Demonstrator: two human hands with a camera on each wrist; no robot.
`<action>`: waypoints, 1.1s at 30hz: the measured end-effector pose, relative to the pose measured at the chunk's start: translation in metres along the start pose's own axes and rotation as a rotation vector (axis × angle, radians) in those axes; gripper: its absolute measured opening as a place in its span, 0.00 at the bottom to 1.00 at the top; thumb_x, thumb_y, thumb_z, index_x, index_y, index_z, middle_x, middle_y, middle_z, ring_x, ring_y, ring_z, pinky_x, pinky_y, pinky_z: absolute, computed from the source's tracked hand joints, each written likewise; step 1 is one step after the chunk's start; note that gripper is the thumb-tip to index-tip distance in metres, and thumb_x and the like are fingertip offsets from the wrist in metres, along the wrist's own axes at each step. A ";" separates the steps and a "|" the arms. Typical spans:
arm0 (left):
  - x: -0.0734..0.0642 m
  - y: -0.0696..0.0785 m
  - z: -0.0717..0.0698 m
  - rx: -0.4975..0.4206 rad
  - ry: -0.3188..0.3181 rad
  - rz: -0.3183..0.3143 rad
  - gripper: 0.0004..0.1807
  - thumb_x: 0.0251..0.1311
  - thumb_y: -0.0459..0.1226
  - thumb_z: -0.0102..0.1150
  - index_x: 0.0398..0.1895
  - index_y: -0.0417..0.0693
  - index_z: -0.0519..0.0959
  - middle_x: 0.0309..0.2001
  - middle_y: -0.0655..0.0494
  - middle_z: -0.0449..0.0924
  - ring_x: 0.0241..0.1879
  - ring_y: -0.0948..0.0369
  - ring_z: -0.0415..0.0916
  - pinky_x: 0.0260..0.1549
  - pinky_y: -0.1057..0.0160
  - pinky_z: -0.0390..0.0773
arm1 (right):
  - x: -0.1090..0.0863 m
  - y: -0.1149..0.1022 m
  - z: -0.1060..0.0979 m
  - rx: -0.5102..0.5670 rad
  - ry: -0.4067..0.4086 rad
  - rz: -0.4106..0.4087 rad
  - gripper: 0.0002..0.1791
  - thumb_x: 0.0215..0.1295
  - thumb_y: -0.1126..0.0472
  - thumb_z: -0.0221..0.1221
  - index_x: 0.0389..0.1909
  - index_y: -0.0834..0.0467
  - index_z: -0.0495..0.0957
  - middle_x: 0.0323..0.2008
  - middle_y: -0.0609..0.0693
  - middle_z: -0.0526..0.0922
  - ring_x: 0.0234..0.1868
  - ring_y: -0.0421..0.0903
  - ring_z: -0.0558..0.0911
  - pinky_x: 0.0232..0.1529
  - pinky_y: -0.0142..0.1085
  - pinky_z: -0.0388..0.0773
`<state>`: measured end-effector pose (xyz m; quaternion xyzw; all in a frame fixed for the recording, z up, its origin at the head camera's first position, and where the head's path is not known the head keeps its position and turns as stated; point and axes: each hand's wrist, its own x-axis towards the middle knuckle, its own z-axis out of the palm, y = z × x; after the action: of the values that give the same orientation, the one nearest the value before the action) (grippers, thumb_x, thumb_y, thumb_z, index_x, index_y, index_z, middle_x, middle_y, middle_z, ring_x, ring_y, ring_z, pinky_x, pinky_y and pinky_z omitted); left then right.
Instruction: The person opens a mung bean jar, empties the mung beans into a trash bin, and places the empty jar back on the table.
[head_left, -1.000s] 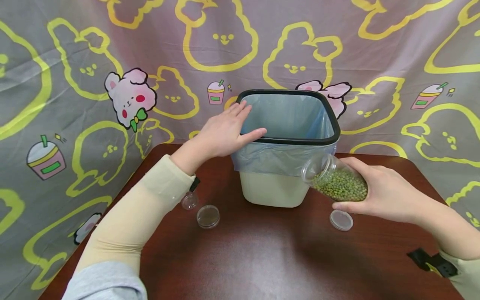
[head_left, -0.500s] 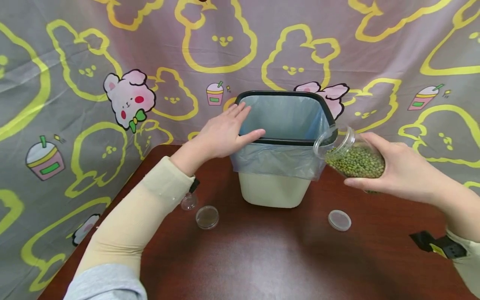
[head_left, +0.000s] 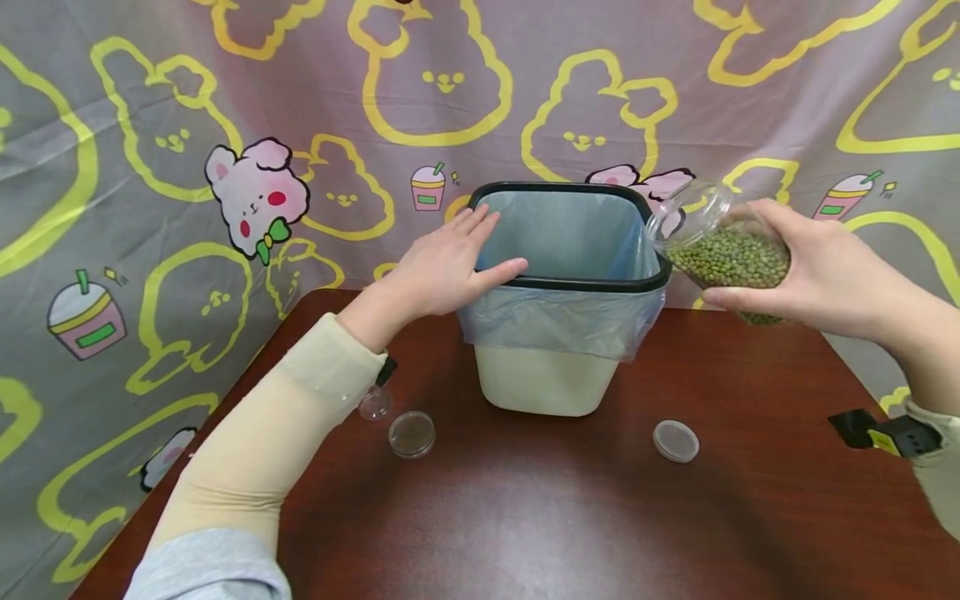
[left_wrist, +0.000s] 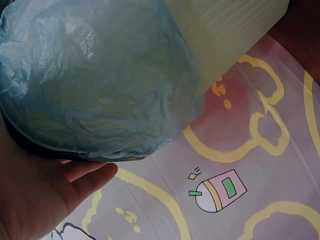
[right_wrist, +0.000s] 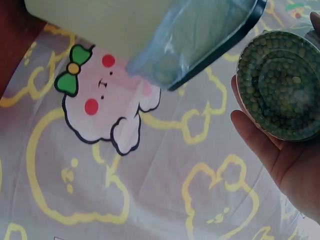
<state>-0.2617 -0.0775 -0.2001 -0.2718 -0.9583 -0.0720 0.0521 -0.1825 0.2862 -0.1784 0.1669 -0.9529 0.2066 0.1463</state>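
My right hand [head_left: 832, 271] grips a clear jar [head_left: 731, 250] of green mung beans, raised at the right of the bin. The jar lies tilted on its side, its uncapped mouth toward the bin's right rim and the beans still inside. In the right wrist view the jar's round base [right_wrist: 280, 85] faces the camera, full of beans. A cream bin [head_left: 543, 379] with a black rim [head_left: 592, 284] and a blue liner bag [head_left: 562, 225] stands on the table. My left hand [head_left: 450, 262] rests at the rim's left side, fingers straight and thumb spread along the front edge.
On the dark wooden table [head_left: 510, 517] lie a round clear lid [head_left: 676, 441] right of the bin and another round clear piece [head_left: 412, 435] left of it. A smaller clear piece [head_left: 375, 403] sits by my left sleeve. A patterned curtain [head_left: 315, 83] hangs behind.
My right hand has lifted the tilted jar up and to the right, from in front of the bin to about rim height. My left hand has stayed at the rim.
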 end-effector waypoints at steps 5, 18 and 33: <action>-0.001 -0.001 -0.001 -0.004 -0.001 -0.004 0.49 0.63 0.70 0.34 0.77 0.47 0.49 0.77 0.50 0.42 0.75 0.53 0.38 0.69 0.51 0.48 | 0.013 0.000 -0.006 -0.037 0.019 -0.012 0.44 0.47 0.50 0.74 0.65 0.52 0.65 0.48 0.64 0.77 0.44 0.60 0.74 0.41 0.50 0.63; -0.001 -0.001 0.000 -0.006 0.008 -0.011 0.49 0.62 0.71 0.33 0.77 0.49 0.49 0.77 0.51 0.42 0.75 0.55 0.38 0.69 0.51 0.49 | 0.048 -0.002 -0.017 -0.008 -0.037 0.026 0.44 0.52 0.46 0.71 0.69 0.52 0.62 0.55 0.67 0.71 0.55 0.68 0.68 0.48 0.62 0.60; -0.002 0.000 0.001 -0.011 0.015 -0.013 0.50 0.62 0.71 0.33 0.77 0.49 0.50 0.77 0.51 0.43 0.75 0.55 0.38 0.68 0.50 0.51 | 0.091 -0.017 -0.023 -0.057 -0.079 -0.006 0.40 0.54 0.42 0.68 0.64 0.54 0.65 0.51 0.62 0.75 0.49 0.62 0.72 0.44 0.54 0.64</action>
<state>-0.2603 -0.0778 -0.2011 -0.2650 -0.9592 -0.0795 0.0575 -0.2529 0.2584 -0.1208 0.1733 -0.9630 0.1719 0.1139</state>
